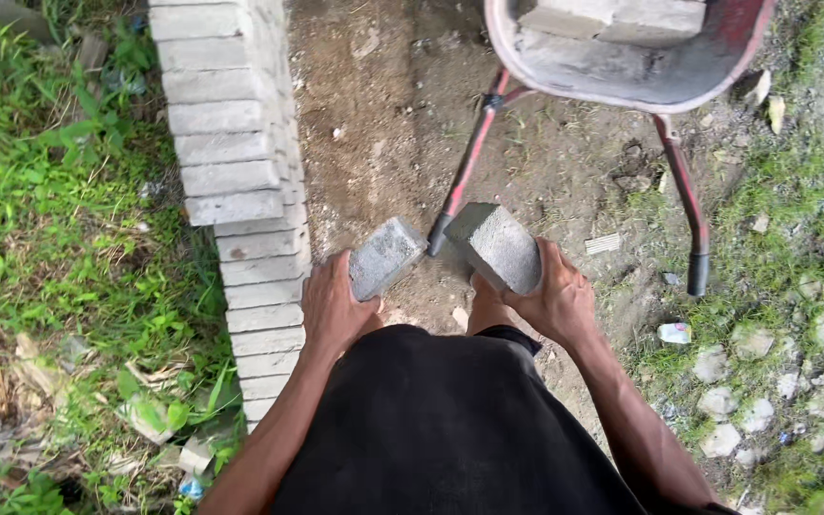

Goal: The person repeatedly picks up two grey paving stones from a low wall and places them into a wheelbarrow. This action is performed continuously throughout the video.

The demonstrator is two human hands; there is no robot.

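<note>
Two grey blocks were held side by side, just apart, below the wheelbarrow [622, 57]: the left hand [334, 310] had its fingers wrapped round the left block [386, 257], and the right hand [555, 300] gripped the right block [495, 246] the same way. Left of the wheelbarrow ran a row of stacked blocks [236, 181], with grass [59, 219] beyond it.

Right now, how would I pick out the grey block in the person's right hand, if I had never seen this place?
Find the red metal wheelbarrow at the top, then follow its left handle down to the tip. Just right of that tip, the right hand holds a grey rectangular concrete block. Unlike the smaller block in the left hand, it sits farther from the stacked grey brick row.
</note>
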